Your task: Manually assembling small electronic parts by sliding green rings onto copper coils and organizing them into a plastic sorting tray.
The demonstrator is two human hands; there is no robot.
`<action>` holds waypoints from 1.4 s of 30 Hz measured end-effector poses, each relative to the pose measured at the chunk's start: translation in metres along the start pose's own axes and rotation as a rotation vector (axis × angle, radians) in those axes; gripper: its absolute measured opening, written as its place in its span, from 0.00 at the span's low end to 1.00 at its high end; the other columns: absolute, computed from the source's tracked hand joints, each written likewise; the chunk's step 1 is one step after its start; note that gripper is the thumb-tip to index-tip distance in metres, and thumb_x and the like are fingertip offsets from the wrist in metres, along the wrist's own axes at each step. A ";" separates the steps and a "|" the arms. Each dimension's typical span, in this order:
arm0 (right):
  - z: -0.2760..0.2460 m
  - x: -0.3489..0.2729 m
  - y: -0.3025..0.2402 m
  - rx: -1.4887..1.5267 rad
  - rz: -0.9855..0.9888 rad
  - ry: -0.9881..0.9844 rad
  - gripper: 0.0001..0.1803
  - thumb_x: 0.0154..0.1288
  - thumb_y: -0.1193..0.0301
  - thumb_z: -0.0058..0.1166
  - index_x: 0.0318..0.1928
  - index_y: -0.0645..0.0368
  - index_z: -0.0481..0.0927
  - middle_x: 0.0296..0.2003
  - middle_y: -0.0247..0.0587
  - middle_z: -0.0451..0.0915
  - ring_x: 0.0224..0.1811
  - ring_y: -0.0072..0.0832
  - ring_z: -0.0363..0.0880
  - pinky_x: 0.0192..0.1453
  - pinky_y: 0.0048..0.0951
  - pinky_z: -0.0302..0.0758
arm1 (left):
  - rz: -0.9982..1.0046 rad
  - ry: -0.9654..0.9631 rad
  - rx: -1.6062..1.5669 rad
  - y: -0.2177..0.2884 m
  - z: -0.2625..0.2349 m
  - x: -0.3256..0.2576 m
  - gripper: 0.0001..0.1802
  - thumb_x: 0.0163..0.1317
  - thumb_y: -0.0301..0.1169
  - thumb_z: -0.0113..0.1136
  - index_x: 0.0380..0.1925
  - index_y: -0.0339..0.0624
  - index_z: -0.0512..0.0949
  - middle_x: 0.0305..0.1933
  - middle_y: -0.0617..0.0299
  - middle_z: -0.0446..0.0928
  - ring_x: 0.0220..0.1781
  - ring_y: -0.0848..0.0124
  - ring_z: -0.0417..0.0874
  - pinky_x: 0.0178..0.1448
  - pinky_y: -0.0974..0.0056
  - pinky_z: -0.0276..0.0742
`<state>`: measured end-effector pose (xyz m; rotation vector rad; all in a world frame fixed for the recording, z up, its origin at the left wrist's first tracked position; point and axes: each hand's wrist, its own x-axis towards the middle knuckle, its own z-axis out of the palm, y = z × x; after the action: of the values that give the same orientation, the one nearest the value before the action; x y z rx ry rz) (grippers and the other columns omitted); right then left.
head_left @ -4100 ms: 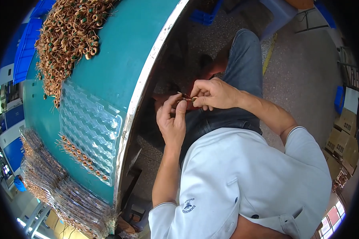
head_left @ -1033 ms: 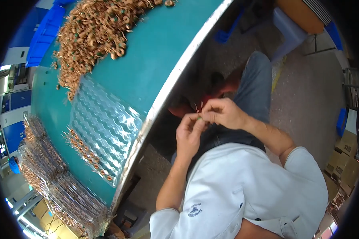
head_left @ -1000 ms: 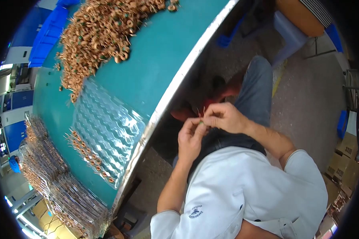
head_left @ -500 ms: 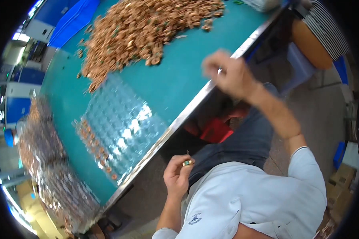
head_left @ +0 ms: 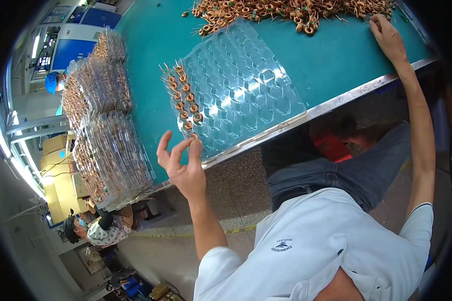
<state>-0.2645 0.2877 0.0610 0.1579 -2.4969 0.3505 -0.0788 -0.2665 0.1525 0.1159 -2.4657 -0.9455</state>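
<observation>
At the near left corner of a clear plastic tray [head_left: 243,80], my left hand [head_left: 187,173] pinches a small copper-wound ring coil [head_left: 194,136] between thumb and index finger, its other fingers raised apart. Similar coils with upright wire ends fill two rows [head_left: 185,98] along the tray's left side; the pockets to their right hold none. Off to the far right, my right hand [head_left: 388,42] reaches to the near edge of a heap of loose coils [head_left: 286,11]. Its fingers are bent together, and what lies between them is hidden.
Tall stacks of filled clear trays [head_left: 110,155] stand along the left side of the green table [head_left: 155,65]. A metal strip [head_left: 341,98] edges the table in front of me. Past the stacks, a masked person [head_left: 98,228] sits near cardboard boxes [head_left: 58,175].
My left hand has carried the coil from in front of my body to the tray corner. My right hand has moved out to the heap. The view has turned left.
</observation>
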 end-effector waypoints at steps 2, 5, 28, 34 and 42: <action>-0.009 -0.004 -0.007 0.037 0.013 0.115 0.12 0.73 0.64 0.51 0.49 0.58 0.76 0.33 0.41 0.79 0.31 0.31 0.78 0.39 0.31 0.75 | 0.009 -0.051 0.149 0.001 0.004 0.012 0.06 0.57 0.34 0.70 0.32 0.47 0.87 0.64 0.50 0.69 0.69 0.55 0.62 0.68 0.52 0.60; -0.032 -0.014 -0.007 0.166 0.142 0.118 0.14 0.75 0.64 0.48 0.53 0.56 0.77 0.32 0.35 0.79 0.29 0.22 0.76 0.34 0.26 0.74 | 0.011 -0.092 0.241 -0.004 0.013 0.023 0.06 0.55 0.34 0.70 0.32 0.49 0.88 0.63 0.48 0.71 0.68 0.54 0.63 0.68 0.52 0.60; -0.117 -0.245 -0.121 1.310 0.536 -0.596 0.13 0.66 0.72 0.60 0.49 0.62 0.77 0.31 0.35 0.81 0.25 0.17 0.77 0.29 0.20 0.74 | -0.164 -1.042 -0.713 0.141 0.219 -0.167 0.09 0.70 0.28 0.56 0.42 0.32 0.81 0.49 0.57 0.78 0.45 0.74 0.79 0.49 0.71 0.76; -0.131 -0.260 -0.116 1.236 0.526 -0.549 0.08 0.64 0.77 0.59 0.42 0.64 0.78 0.28 0.38 0.82 0.25 0.20 0.77 0.29 0.24 0.74 | -0.169 -0.941 -0.804 0.154 0.229 -0.191 0.10 0.69 0.29 0.58 0.37 0.32 0.83 0.54 0.55 0.74 0.46 0.70 0.79 0.48 0.69 0.77; -0.123 -0.269 -0.113 1.050 0.576 -0.360 0.08 0.60 0.76 0.62 0.38 0.65 0.79 0.29 0.45 0.83 0.29 0.28 0.84 0.32 0.27 0.78 | -0.119 -0.804 -0.778 0.164 0.230 -0.194 0.08 0.67 0.31 0.62 0.34 0.37 0.85 0.57 0.57 0.69 0.53 0.71 0.74 0.53 0.69 0.72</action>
<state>0.0432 0.2228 0.0238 -0.1066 -2.3726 1.9884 -0.0030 0.0448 0.0307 -0.4706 -2.5170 -2.2701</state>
